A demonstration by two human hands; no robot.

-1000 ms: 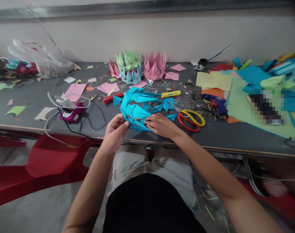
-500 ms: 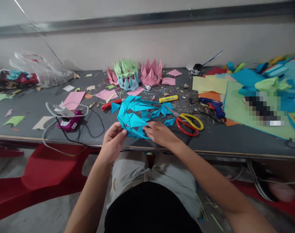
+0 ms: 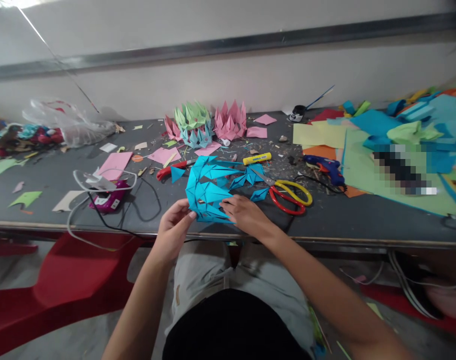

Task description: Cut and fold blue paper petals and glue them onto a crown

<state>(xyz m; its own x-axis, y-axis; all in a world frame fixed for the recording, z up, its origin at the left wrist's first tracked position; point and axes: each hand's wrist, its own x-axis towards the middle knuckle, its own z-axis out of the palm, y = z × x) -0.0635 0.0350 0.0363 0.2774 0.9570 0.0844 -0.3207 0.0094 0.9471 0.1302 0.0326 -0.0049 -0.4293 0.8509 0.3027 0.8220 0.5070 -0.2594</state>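
Observation:
A blue folded-paper crown [image 3: 208, 191] lies on its side between my hands near the table's front edge, its points facing right. My left hand [image 3: 176, 223] pinches the crown's closed left rim between thumb and fingers. With its fingers closed on the lower right points, my right hand [image 3: 245, 214] also grips the crown. Just beyond it lie loose blue folded pieces [image 3: 249, 176]. Scissors [image 3: 288, 194] with one red and one yellow handle rest to the right of my right hand. A red-handled tool [image 3: 171, 170] is partly hidden behind the crown.
Pink, green and light blue paper crowns [image 3: 193, 122] stand at the back. A yellow glue stick [image 3: 257, 158] and a blue glue gun [image 3: 327, 169] lie right of centre. Coloured sheets [image 3: 363, 165] are heaped at right. A purple power adapter [image 3: 109, 199] with cables sits at left.
The view has shifted slightly, so the table sits lower in the picture. The blue crown has turned a little in my hands, and both hands keep hold of it.

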